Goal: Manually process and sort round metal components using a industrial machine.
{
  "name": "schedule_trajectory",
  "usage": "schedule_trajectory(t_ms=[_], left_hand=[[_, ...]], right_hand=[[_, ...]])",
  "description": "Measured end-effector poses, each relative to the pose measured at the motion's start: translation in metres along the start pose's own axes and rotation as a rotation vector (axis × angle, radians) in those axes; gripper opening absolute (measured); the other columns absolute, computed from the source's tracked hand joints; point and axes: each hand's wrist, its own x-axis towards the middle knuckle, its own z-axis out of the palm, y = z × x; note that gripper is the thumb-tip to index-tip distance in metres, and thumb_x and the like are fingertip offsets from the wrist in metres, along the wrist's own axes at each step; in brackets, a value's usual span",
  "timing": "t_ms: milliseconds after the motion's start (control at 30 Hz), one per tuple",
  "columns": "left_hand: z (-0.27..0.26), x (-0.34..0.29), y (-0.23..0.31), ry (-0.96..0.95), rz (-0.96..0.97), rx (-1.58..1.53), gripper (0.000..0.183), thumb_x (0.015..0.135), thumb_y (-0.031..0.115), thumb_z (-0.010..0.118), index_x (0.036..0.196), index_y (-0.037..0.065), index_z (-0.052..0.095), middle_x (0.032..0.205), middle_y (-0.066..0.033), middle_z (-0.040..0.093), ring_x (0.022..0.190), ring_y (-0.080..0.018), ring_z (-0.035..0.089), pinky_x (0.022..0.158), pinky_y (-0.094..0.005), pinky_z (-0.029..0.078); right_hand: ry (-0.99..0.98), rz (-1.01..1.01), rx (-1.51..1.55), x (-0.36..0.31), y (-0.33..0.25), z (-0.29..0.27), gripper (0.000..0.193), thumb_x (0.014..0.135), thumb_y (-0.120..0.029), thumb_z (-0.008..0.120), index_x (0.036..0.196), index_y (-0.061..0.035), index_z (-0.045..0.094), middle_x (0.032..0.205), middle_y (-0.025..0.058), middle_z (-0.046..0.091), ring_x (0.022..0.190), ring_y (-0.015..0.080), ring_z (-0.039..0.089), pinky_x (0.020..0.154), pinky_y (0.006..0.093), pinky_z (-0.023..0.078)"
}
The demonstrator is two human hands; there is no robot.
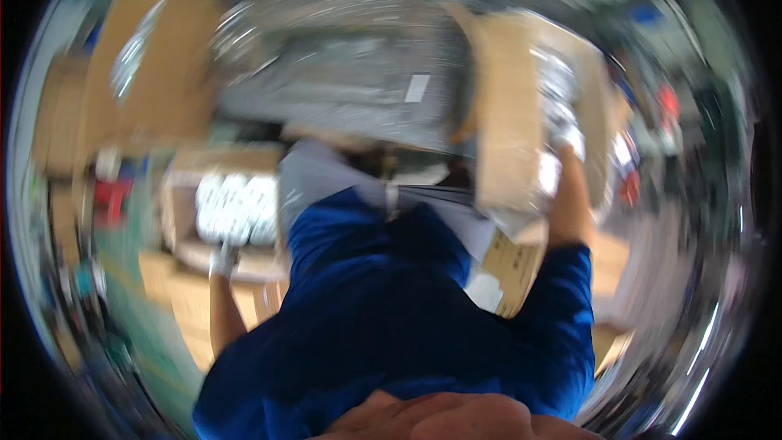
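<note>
My left hand (221, 259), in what looks like a pale glove, is at the near edge of an open cardboard box (262, 266) on my left. Several bright white, rounded pieces (236, 209) sit in that box, just beyond the fingers. On the other side, my right hand (568, 142), also pale and seemingly gloved, reaches into another open cardboard box (507, 106). Shiny, clear-wrapped pieces (556, 85) lie in it beside the hand. Motion blurs the fingers of both hands, and I cannot make out whether either grips anything.
Ahead of me is a wide grey surface (350, 73) with glossy plastic film and a white label (417, 88). A larger cardboard box (175, 73) stands at the far left, near a red object (112, 200). Under the right box is a printed carton (515, 267).
</note>
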Motion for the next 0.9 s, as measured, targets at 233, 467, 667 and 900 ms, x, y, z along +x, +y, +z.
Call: schedule_trajectory(t_ms=[233, 467, 667, 900], left_hand=[[0.154, -0.017, 0.139, 0.543, -0.176, -0.436, 0.053, 0.087, 0.050, 0.061, 0.123, 0.012, 0.053, 0.094, -0.0103, 0.062, 0.075, -0.0228, 0.063, 0.060, -0.0373, 0.052], [0.149, 0.069, 0.112, 0.514, -0.327, -0.984, 0.057, 0.087, 0.052, 0.058, 0.129, 0.014, 0.049, 0.121, -0.0147, 0.056, 0.098, -0.0306, 0.061, 0.075, -0.0457, 0.054], [0.145, 0.136, 0.065, 0.527, -0.260, -0.243, 0.055, 0.090, 0.046, 0.057, 0.134, 0.015, 0.045, 0.126, -0.0124, 0.053, 0.103, -0.0294, 0.059, 0.074, -0.0491, 0.054], [0.142, 0.162, 0.057, 0.546, 0.180, 1.261, 0.057, 0.090, 0.043, 0.057, 0.138, 0.015, 0.042, 0.132, -0.0116, 0.051, 0.108, -0.0288, 0.058, 0.080, -0.0521, 0.052]], right_hand=[[0.089, 0.039, 0.051, 0.036, 0.125, -0.038, 0.062, 0.090, -0.048, 0.054, 0.130, -0.0011, 0.051, 0.124, 0.0158, 0.059, 0.106, 0.0283, 0.059, 0.087, 0.0341, 0.049], [0.002, -0.130, 0.410, -0.156, -0.041, -0.143, 0.047, 0.098, -0.038, 0.045, 0.133, -0.0074, 0.050, 0.122, 0.0056, 0.062, 0.061, 0.0069, 0.048, 0.050, 0.0197, 0.036], [-0.148, -0.141, 0.357, -0.220, -0.057, -0.133, 0.044, 0.100, -0.029, 0.044, 0.135, -0.0016, 0.047, 0.124, 0.0121, 0.059, 0.093, 0.0144, 0.055, 0.073, 0.0258, 0.043], [-0.172, -0.135, 0.450, -0.208, -0.056, -0.124, 0.043, 0.099, -0.027, 0.048, 0.135, -0.0039, 0.047, 0.120, 0.0085, 0.061, 0.067, 0.0078, 0.048, 0.059, 0.0217, 0.040]])
